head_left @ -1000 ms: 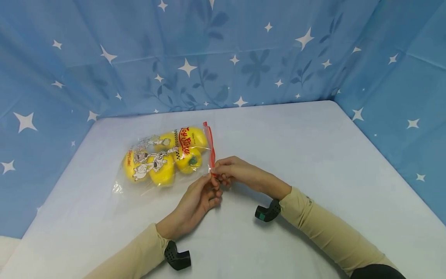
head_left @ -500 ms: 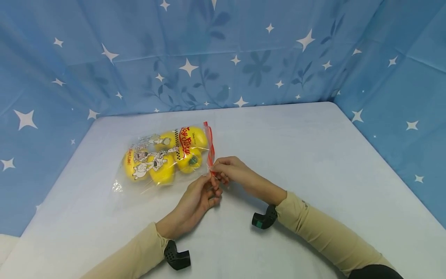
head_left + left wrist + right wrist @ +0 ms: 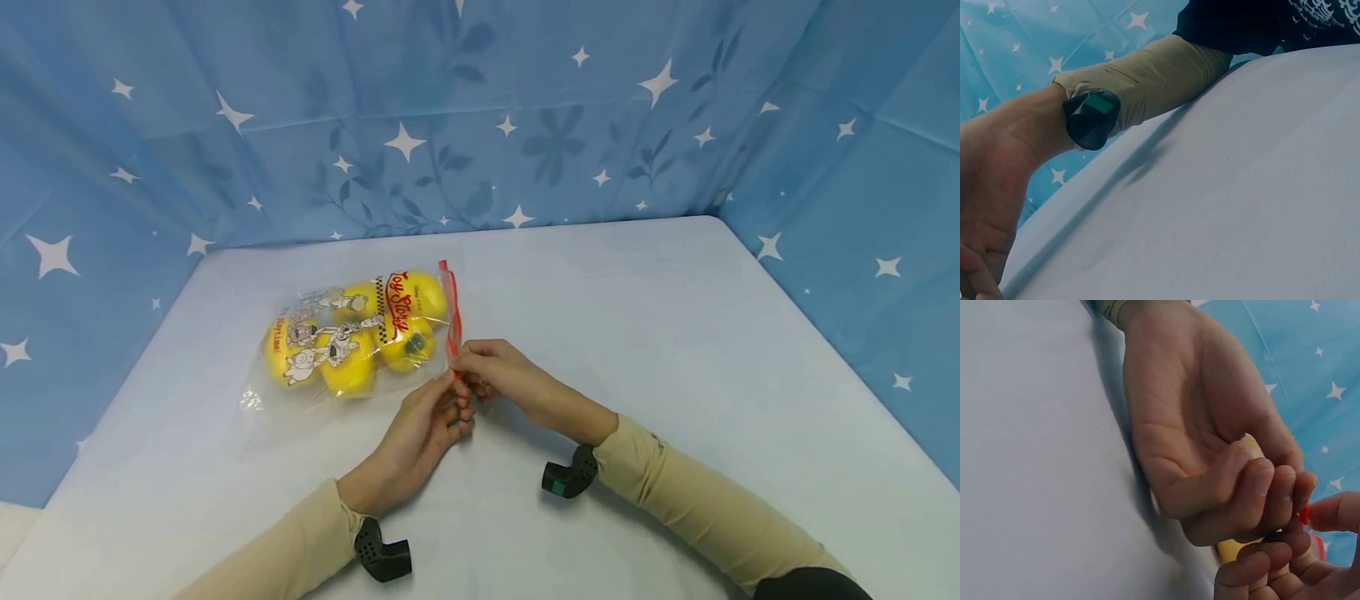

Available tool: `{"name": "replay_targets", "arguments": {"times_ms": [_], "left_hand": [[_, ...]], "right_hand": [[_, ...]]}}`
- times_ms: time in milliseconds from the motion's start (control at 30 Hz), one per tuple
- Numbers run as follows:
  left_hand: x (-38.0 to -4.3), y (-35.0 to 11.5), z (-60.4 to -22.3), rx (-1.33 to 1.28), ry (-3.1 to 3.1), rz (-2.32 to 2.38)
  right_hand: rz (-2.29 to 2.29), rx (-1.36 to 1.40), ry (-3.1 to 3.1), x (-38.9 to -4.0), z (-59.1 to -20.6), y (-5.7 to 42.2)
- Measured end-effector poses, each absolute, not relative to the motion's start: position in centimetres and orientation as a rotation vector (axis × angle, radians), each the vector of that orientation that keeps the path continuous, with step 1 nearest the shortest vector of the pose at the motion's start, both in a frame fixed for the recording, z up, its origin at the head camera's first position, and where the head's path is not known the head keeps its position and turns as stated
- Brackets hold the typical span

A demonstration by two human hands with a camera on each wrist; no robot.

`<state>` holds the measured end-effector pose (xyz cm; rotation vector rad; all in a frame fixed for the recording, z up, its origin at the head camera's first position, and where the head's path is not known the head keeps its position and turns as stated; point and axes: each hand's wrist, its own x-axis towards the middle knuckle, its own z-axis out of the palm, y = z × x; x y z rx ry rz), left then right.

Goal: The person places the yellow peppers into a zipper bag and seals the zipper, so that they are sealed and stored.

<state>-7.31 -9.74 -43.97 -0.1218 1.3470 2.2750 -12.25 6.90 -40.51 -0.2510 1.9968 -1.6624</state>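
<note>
A clear zip bag [image 3: 345, 337] with cartoon print and red "Toy Story" lettering lies left of centre on the table. Inside it are several rounded yellow pieces, one with a dark green spot. Its red zip strip [image 3: 453, 317] runs along the right end. My left hand [image 3: 412, 446] pinches the near corner of that end between thumb and finger, its other fingers loosely curled. My right hand [image 3: 513, 379] pinches the red strip right beside it. Between the fingertips, a bit of red strip [image 3: 1303, 514] shows in the right wrist view. The fingers cover the corner itself.
The bag lies on a white-covered table [image 3: 675, 333]. Blue curtains [image 3: 450, 125] with white stars hang behind it and on both sides. Each wrist carries a black camera mount [image 3: 382, 552] that juts out above the table.
The right wrist and forearm have shifted slightly left and toward me over the last second. Both hands stay at the same corner, and the bag lies practically where it was.
</note>
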Motion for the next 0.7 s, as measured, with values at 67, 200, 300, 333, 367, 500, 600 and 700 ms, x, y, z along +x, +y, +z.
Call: {"name": "replay_targets", "arguments": {"times_ms": [67,200,300,333,367,500,600,700], "left_hand": [[-7.4,-9.6,-43.9,-0.160,1.359,2.283],[-7.5,-9.6,-43.9,-0.206,1.347,2.290],[-7.4,-9.8,-43.9,-0.185,1.351,2.277],[-7.4,-9.7,-43.8,-0.181,1.351,2.268],[-7.3,-9.7,-43.8,-0.171,1.357,2.264],[-7.2,-9.5,-43.8,-0.161,1.382,2.245],[-7.0,-9.3,-43.7,-0.179,1.395,2.261],[-6.7,-9.1,-43.4,-0.184,1.398,2.283]], "right_hand": [[-1.670,-0.235,2.009,-12.2,-40.6,6.8],[-1.689,-0.192,2.043,-12.2,-40.9,6.3],[-1.705,-0.169,2.065,-12.2,-41.1,6.2],[-1.711,-0.162,2.069,-12.2,-41.2,6.2],[-1.716,-0.155,2.072,-12.3,-41.3,6.3],[-1.737,-0.110,2.080,-12.7,-41.6,6.5],[-1.752,-0.089,2.071,-13.0,-41.7,6.6],[-1.769,-0.077,2.050,-13.2,-41.6,6.8]]}}
